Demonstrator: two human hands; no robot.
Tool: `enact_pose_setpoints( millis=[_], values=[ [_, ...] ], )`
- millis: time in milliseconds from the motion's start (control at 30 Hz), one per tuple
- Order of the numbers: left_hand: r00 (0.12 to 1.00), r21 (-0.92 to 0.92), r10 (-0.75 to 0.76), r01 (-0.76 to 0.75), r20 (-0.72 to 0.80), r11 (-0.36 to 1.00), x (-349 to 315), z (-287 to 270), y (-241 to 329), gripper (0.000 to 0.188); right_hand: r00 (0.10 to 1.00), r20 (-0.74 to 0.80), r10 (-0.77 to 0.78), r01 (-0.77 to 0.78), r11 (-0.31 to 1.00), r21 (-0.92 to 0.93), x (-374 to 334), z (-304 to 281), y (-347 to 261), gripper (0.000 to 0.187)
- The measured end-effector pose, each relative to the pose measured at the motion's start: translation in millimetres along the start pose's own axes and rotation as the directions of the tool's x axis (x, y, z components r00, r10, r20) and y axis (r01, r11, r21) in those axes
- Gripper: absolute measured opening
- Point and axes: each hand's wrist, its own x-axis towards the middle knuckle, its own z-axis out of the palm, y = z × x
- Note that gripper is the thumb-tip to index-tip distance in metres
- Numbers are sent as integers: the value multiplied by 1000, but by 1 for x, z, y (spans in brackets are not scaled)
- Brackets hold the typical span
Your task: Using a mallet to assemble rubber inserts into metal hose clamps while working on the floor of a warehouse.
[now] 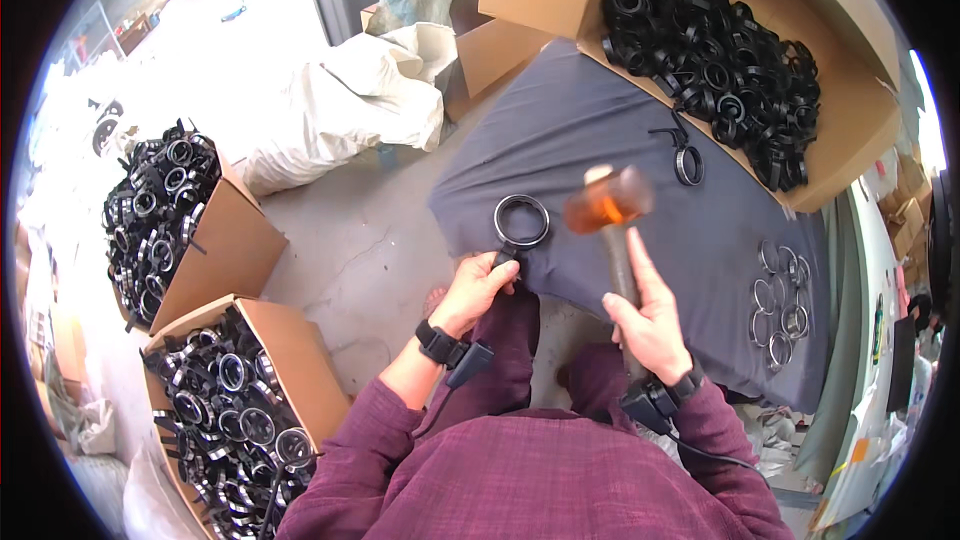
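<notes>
My left hand (pixel 472 292) pinches the short stem of a black plastic ring piece (pixel 522 244), whose round part carries a shiny silver rim. The ring lies at the near left edge of the dark cloth-covered work surface (pixel 590 110). Wrapped round the handle of a mallet (pixel 612 202) is my right hand (pixel 652 318), its index finger stretched along the handle. The mallet's amber head is blurred and sits above the cloth, right of the ring, apart from it. Another black ring piece (pixel 688 166) with a tail lies farther back on the cloth.
Several loose metal rings (pixel 795 322) lie at the cloth's right side. A large cardboard box (pixel 850 125) of black ring pieces stands at the back right. Two boxes (pixel 300 360) of silver-rimmed pieces stand on the left. A white sack (pixel 350 100) lies behind.
</notes>
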Motion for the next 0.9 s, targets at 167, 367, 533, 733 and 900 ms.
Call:
enact_pose_setpoints(
  millis=[167,367,533,733,900],
  values=[
    [1000,-24,1,-1,3,1000,-2,8,1,21,867,253,-429,495,685,-534,-9,7,33,76],
    [999,14,-19,19,-46,1000,-4,4,1,21,728,307,-613,652,481,-587,12,19,-18,76],
    [996,82,-82,85,-47,993,-7,9,0,18,853,420,-310,522,524,-673,44,30,-6,75],
    [999,49,-25,26,-33,998,-1,3,-4,18,813,299,-500,580,644,-499,71,32,-45,76],
    [996,100,-86,88,-23,991,-1,5,-6,19,960,237,-147,229,902,-366,101,-3,-14,73]
  ],
)
